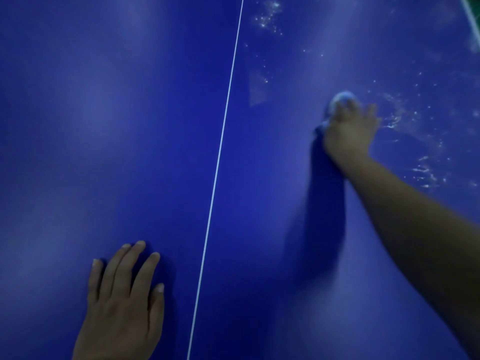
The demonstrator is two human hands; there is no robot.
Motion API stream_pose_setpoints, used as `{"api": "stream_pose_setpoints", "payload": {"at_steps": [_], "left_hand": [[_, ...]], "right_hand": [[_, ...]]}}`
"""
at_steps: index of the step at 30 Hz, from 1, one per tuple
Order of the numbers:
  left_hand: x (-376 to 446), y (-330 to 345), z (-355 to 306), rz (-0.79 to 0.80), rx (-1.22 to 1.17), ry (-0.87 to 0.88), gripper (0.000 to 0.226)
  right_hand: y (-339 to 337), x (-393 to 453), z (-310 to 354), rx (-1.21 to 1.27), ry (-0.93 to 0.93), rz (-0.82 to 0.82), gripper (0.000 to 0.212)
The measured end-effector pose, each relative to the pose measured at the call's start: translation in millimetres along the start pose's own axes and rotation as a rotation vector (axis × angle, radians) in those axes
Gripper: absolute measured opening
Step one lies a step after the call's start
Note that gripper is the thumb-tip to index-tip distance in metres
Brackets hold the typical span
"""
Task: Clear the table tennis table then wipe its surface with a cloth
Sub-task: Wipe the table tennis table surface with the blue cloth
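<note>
The blue table tennis table point(117, 126) fills the view, with a thin white centre line point(220, 141) running up it. My right hand point(348, 131) reaches far out on the right half and presses a pale cloth point(340, 98) onto the surface; only a small bunched part of the cloth shows past the fingers. The hand is blurred. White droplets or specks point(400, 118) lie on the table to the right of that hand. My left hand point(124, 302) rests flat on the left half near the bottom, fingers straight and slightly spread, holding nothing.
More white specks point(267, 19) are scattered at the top, right of the centre line. The table's white edge line and a strip of green point(471, 14) show at the top right corner. A faint pale smear point(257, 89) sits right of the centre line.
</note>
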State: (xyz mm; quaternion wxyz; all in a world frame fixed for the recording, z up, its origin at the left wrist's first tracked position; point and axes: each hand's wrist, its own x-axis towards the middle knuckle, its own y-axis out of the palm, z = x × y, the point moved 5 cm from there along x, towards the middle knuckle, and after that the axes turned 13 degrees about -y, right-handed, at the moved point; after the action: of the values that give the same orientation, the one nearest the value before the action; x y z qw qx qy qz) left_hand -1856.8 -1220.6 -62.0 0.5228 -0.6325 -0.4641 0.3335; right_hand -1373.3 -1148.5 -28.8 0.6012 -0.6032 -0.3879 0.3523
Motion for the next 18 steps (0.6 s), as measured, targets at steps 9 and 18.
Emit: {"api": "stream_pose_setpoints", "payload": {"at_steps": [9,18], "left_hand": [[1,-1,-3,-0.08,-0.003,0.019,0.046],[3,-1,-7,-0.048,-0.012,-0.001,0.05]], "right_hand": [[-1,23,-52,-0.106,-0.121,-0.005,0.066],[17,-38,18,0.012,-0.387,-0.04,0.051]]}}
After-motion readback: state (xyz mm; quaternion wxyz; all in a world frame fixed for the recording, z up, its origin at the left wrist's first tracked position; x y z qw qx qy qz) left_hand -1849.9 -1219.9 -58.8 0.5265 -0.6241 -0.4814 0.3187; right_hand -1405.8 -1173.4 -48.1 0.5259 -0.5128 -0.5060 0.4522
